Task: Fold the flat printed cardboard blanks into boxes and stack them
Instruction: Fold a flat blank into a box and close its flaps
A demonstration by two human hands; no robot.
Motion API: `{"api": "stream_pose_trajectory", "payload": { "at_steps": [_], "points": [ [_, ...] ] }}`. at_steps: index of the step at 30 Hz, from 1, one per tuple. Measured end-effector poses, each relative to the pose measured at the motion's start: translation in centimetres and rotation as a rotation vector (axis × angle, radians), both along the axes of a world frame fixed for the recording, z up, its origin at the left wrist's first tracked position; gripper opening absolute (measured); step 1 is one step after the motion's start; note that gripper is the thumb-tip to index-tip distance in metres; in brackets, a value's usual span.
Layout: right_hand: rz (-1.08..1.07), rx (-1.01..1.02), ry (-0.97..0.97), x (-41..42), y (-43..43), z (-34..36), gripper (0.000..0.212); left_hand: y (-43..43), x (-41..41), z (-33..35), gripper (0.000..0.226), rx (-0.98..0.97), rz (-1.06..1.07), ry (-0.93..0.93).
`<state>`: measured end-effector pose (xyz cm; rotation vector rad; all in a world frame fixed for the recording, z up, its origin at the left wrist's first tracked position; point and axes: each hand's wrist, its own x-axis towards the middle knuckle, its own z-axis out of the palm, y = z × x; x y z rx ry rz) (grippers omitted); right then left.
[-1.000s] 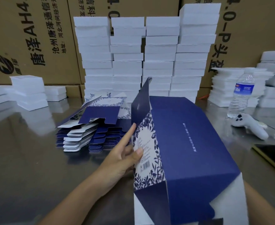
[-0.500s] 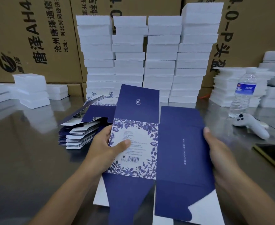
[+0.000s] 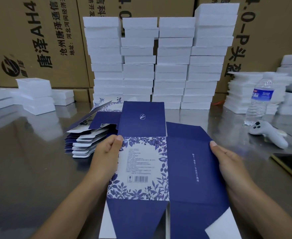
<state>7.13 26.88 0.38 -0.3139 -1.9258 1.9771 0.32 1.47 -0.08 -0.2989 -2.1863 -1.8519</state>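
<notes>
Between your hands, left hand [image 3: 105, 152] and right hand [image 3: 228, 161] pinch the blank [image 3: 159, 166] by its edges; uneven squeezing could crease it off the scores.

Blank [image 3: 159, 161] centre; blank pile [image 3: 88, 140] behind-left; box stacks [image 3: 157, 62] behind; bottle [image 3: 260, 100] right.

Water bottle [image 3: 260, 99], controller [image 3: 269, 133], phone [image 3: 291, 163].
</notes>
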Motion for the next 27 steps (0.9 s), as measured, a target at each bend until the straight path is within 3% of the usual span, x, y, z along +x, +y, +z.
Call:
{"api": "stream_pose_trajectory", "payload": {
  "at_steps": [7, 13, 19, 23, 27],
  "points": [
    [-0.039, 0.247, 0.084, -0.6, 0.1, -0.7, 0.048, -0.3, -0.4, -0.5, 0.039, 0.177, 0.090, -0.064],
    [-0.128, 0.346, 0.151, -0.8, 0.6, -1.0, 0.041, 0.3, -0.3, -0.4, 0.041, 0.225, 0.001, -0.123],
    [-0.155, 0.299, 0.192, -1.2, 1.0, -1.3, 0.038, 1.0, 0.3, -0.7, 0.044, 0.100, 0.028, -0.015],
    [-0.089, 0.216, 0.167, -1.3, 0.9, -1.5, 0.045, 0.8, 0.2, -0.7, 0.041, 0.104, 0.078, 0.014],
    [-0.016, 0.153, 0.158, -1.1, 0.6, -1.3, 0.037, 0.5, 0.0, -0.7, 0.041, 0.124, 0.124, 0.005]
  ]
}}
